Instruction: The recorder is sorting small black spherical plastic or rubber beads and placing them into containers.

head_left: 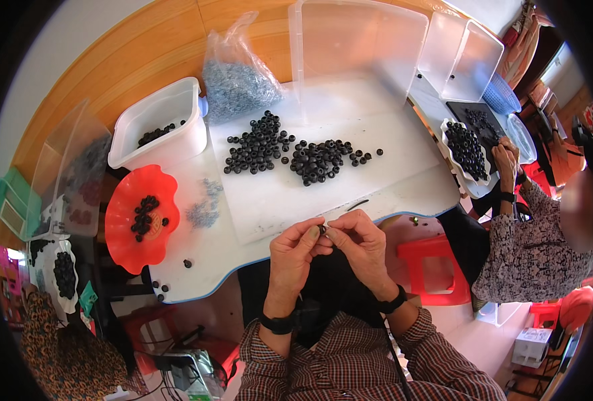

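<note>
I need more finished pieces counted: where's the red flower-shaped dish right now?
In the head view the red flower-shaped dish sits at the table's left edge, on the person's left, just below the white tub and left of the white sheet; it holds some black beads.

Red dish [124, 214]: beside the white tub [169, 117]
Bag [233, 83]: by the clear lid [356, 40]
Stool [422, 264]: red, under the table [403, 190]

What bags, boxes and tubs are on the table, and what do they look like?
Plastic bag: back of table, clear, crumpled, holding small bluish-grey bits.
White tub: back left, squarish, a few black rings inside.
Red dish: left edge, wavy rim, black rings inside.
Clear boxes: back right, see-through.
No labels, signs or screens in view.
</note>
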The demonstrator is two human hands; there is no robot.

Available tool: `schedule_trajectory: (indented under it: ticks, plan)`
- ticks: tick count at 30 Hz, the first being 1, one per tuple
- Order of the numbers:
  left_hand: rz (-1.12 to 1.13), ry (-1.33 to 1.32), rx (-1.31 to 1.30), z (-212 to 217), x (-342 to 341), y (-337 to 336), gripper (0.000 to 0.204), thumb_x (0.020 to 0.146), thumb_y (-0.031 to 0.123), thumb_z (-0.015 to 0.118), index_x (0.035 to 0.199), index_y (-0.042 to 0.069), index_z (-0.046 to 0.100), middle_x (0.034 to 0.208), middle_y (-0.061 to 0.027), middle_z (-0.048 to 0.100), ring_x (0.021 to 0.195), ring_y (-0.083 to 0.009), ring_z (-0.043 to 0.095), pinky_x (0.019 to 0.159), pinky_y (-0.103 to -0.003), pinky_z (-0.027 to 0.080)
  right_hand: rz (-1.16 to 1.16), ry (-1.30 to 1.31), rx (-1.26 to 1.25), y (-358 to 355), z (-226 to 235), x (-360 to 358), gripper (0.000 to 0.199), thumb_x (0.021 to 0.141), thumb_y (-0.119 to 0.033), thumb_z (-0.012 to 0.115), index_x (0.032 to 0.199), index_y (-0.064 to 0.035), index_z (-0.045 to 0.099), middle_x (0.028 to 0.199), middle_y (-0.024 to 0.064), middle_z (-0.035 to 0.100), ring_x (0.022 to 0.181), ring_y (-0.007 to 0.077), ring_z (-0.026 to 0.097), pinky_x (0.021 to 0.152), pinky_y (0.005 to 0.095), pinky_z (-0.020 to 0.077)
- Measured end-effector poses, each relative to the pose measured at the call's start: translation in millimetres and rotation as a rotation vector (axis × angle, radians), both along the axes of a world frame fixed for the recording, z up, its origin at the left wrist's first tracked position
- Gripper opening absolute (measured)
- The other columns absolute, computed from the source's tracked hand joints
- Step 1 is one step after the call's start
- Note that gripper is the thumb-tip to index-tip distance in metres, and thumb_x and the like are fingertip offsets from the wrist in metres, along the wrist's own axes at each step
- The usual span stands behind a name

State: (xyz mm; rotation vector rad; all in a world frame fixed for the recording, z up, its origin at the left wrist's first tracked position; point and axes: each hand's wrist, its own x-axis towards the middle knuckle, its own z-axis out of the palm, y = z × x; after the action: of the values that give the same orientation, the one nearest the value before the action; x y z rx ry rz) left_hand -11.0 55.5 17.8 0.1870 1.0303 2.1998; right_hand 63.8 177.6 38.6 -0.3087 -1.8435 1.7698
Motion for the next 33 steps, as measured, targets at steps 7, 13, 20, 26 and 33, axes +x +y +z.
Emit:
schedule_trajectory:
  ticks: [7, 13, 20, 26, 33]
  plan:
    - [0.042, 0.085, -0.097, 5, 3, -2, 0.022, 0.094, 0.005, 0.057, 0.113, -0.005, 0.063, 0.088, -0.0110, 0.068, 0.072, -0.0148, 0.065, 0.068, -0.025, 0.056, 0.009, -0.035, 0.122, 2, 2, 0, 0.008, 0.084, 0.001, 0.069, 0.091, -0.0007, 0.067, 0.087, 0.0034, 0.060, 0.076, 0.0086, 0.062, 0.067, 0.0214, 0.0520]
    - [0.015, 0.147, -0.105, 2, 3, -7, 0.022, 0.094, 0.005, 0.057, 0.113, -0.006, 0.063, 0.089, -0.0106, 0.067, 0.073, -0.0145, 0.064, 0.067, -0.024, 0.055, 0.102, -0.112, 0.234, 9, 9, 3, 0.007, 0.083, 0.001, 0.069, 0.090, 0.0003, 0.066, 0.085, 0.0032, 0.059, 0.075, 0.0088, 0.063, 0.066, 0.0215, 0.0516]
    - [-0.049, 0.013, 0.006, -8, 2, -9, 0.023, 0.095, 0.006, 0.055, 0.113, -0.006, 0.063, 0.087, -0.0107, 0.067, 0.073, -0.0154, 0.064, 0.066, -0.025, 0.055, 0.300, -0.144, -0.230, 15, 10, 4, 0.007, 0.086, -0.001, 0.068, 0.090, 0.0005, 0.063, 0.083, 0.0030, 0.065, 0.074, 0.0081, 0.061, 0.067, 0.0216, 0.0506]
    - [-0.081, -0.055, 0.107, -12, 2, -7, 0.022, 0.095, 0.006, 0.056, 0.112, -0.005, 0.063, 0.088, -0.0102, 0.067, 0.075, -0.0143, 0.065, 0.065, -0.025, 0.056, 0.262, -0.232, -0.201, 18, 5, 6, 0.007, 0.087, -0.003, 0.067, 0.091, 0.0001, 0.062, 0.082, 0.0032, 0.066, 0.072, 0.0058, 0.059, 0.065, 0.0208, 0.0497]
    - [-0.045, 0.007, 0.012, -12, 6, -5, 0.021, 0.095, 0.007, 0.056, 0.111, -0.005, 0.063, 0.090, -0.0107, 0.067, 0.075, -0.0136, 0.065, 0.064, -0.024, 0.055, 0.148, -0.261, -0.012, 18, 3, 2, 0.010, 0.084, -0.007, 0.070, 0.089, 0.0005, 0.064, 0.080, 0.0038, 0.066, 0.069, 0.0066, 0.060, 0.062, 0.0215, 0.0485]
